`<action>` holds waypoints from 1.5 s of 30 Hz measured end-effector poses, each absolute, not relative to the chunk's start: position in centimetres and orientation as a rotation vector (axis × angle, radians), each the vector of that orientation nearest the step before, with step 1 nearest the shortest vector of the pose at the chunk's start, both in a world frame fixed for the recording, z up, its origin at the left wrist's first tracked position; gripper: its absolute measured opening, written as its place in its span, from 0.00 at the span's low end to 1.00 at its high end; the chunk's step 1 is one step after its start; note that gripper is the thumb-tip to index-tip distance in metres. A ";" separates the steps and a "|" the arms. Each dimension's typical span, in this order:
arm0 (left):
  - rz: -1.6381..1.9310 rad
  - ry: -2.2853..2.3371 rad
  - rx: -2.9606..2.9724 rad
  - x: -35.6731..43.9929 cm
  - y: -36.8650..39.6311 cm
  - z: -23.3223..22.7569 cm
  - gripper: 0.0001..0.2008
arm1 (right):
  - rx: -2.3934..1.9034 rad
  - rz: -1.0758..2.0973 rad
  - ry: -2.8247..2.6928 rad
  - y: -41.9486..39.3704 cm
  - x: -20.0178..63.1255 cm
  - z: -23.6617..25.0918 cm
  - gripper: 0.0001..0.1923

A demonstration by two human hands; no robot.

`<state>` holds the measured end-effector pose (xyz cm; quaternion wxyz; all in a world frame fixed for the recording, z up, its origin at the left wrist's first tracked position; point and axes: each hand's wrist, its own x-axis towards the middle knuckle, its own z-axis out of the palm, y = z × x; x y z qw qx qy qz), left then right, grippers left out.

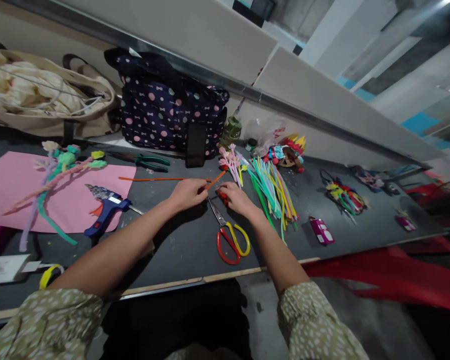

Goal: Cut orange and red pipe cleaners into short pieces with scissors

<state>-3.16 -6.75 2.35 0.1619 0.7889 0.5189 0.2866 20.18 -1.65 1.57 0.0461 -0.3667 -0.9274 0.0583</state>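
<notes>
My left hand (pixel 189 194) is closed, its fingertips pinching an orange pipe cleaner (pixel 216 179) that slants up toward the right. Close beside it, my right hand (pixel 235 197) is closed around a small orange-red fuzzy piece (pixel 222 198), partly hidden by the fingers. Another stretch of orange pipe cleaner (pixel 153 179) lies to the left; I cannot tell whether it joins the held one. Scissors (pixel 227 232) with one red and one yellow handle lie below both hands. Right of my right hand is a bundle of loose coloured pipe cleaners (pixel 273 192), with pink pipe-cleaner flowers (pixel 231 162) nearby.
A blue glue gun (pixel 107 212) and finished fuzzy stems (pixel 56 175) rest on pink paper (pixel 3 175). Green-handled pliers (pixel 152 162) lie before a dark patterned bag (pixel 168 110). A beige bag (pixel 93 112) stands at back left. A purple box (pixel 321 231) sits to the right.
</notes>
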 end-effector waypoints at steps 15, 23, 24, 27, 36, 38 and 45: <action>0.671 1.467 2.314 -2.9 -6.9 2.5 0.10 | -1.440 0.149 -2.637 -1.1 24.1 0.7 0.25; 0.626 1.461 2.346 -2.7 -6.9 2.5 0.10 | -1.581 0.180 -2.379 -2.9 25.6 -0.2 0.24; 0.616 1.464 2.343 -2.7 -6.9 2.4 0.10 | -1.574 0.210 -2.371 -3.0 25.7 -0.3 0.24; 0.623 1.463 2.321 -2.7 -6.9 2.4 0.10 | -1.541 0.264 -2.296 -3.0 25.9 -0.5 0.27; 0.619 1.431 2.263 -2.6 -6.9 2.5 0.10 | -1.562 0.312 -2.164 -2.0 25.8 -0.8 0.28; 0.629 1.426 2.264 -2.6 -7.0 2.6 0.10 | -1.596 0.286 -2.098 -1.9 25.8 -0.9 0.29; 0.622 1.404 2.269 -2.7 -6.9 2.2 0.10 | -1.760 0.201 -2.038 -0.3 24.9 -0.2 0.21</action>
